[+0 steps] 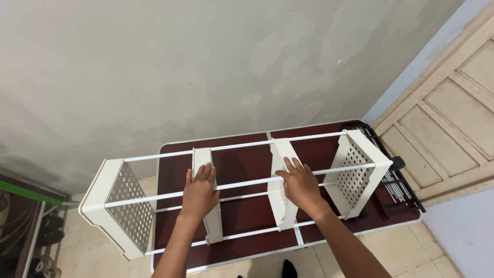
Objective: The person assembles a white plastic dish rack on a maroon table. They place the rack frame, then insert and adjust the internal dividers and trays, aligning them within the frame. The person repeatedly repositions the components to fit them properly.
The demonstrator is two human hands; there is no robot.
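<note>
A white plastic shelf rack [121, 206] lies on its side across a dark red folding table [247, 162]. Four perforated white shelf panels are threaded on long white rods [242, 145]. My left hand [199, 190] rests flat on the second panel [212, 226] from the left, fingers spread over its top edge and a rod. My right hand [301, 186] lies flat on the third panel [280, 177], fingers apart. The end panels [357, 170] stand at either side, the left one hanging past the table's edge.
A stained grey wall rises behind the table. A cream panelled door [447, 118] is at the right. Black metal racks or rods [399, 185] lie at the table's right end. A low shelf with shoes [36, 237] stands at the far left on the tiled floor.
</note>
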